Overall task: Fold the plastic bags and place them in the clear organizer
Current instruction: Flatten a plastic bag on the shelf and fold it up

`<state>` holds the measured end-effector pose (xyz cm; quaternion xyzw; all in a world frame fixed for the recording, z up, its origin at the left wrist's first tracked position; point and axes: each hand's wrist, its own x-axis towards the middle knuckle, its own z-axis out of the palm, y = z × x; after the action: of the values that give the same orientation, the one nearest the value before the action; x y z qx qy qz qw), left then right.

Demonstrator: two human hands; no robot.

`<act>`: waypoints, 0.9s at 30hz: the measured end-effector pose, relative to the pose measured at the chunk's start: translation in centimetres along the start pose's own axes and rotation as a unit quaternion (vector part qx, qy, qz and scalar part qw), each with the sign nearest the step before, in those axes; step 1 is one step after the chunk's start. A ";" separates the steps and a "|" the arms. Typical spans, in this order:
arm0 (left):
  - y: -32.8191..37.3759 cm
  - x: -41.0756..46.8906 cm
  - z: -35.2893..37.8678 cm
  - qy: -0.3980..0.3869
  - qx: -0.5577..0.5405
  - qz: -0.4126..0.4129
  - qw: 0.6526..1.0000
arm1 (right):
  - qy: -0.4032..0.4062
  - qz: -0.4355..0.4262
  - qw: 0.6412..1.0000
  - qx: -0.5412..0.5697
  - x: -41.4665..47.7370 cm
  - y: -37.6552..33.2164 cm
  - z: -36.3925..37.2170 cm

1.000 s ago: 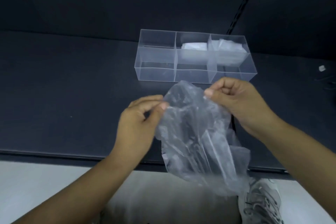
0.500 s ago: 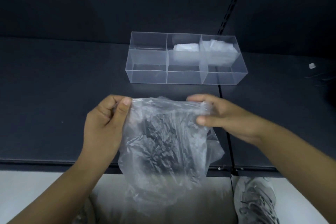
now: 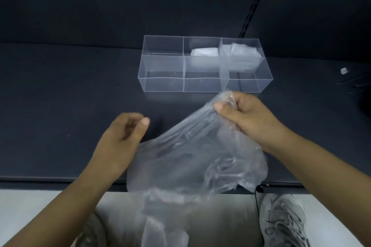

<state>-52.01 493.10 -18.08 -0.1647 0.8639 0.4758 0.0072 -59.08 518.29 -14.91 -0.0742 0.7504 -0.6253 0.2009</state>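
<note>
A crumpled clear plastic bag (image 3: 192,158) hangs in the air over the front edge of the dark table (image 3: 70,96). My right hand (image 3: 245,114) pinches its top corner between thumb and fingers, just in front of the clear organizer (image 3: 162,84). My left hand (image 3: 122,138) hovers to the left of the bag with fingers loosely curled, holding nothing. The organizer has six compartments. A folded bag (image 3: 204,53) lies in its back middle compartment and another folded bag (image 3: 240,52) in its back right one.
A small white object (image 3: 343,70) lies at the far right of the table beside dark cables. A dark wall with a slotted rail (image 3: 255,2) rises behind. Below the table edge are a light floor and grey shoes (image 3: 281,220).
My left hand has let go of the bag and drifted left. My right hand has lifted its corner up and right toward the organizer, so the bag now hangs from one hand.
</note>
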 end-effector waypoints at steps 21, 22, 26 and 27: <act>-0.6 5.1 0.6 0.052 -0.256 -0.136 0.956 | 0.026 0.083 0.994 -0.072 1.0 3.9 -6.6; -1.2 5.1 0.7 0.064 -0.245 -0.134 0.958 | 0.044 0.095 0.993 -0.048 0.7 4.4 -7.0; -2.6 5.0 1.1 0.096 -0.217 -0.133 0.962 | 0.011 0.177 0.982 0.059 -0.4 5.2 -6.6; -2.7 5.0 1.1 0.098 -0.216 -0.137 0.962 | -0.010 0.185 0.981 0.060 -0.6 5.3 -6.1</act>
<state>-56.10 491.29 -21.78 -0.3246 0.7065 0.6270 -0.0484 -60.26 525.16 -19.04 0.0725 0.7100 -0.6208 0.3246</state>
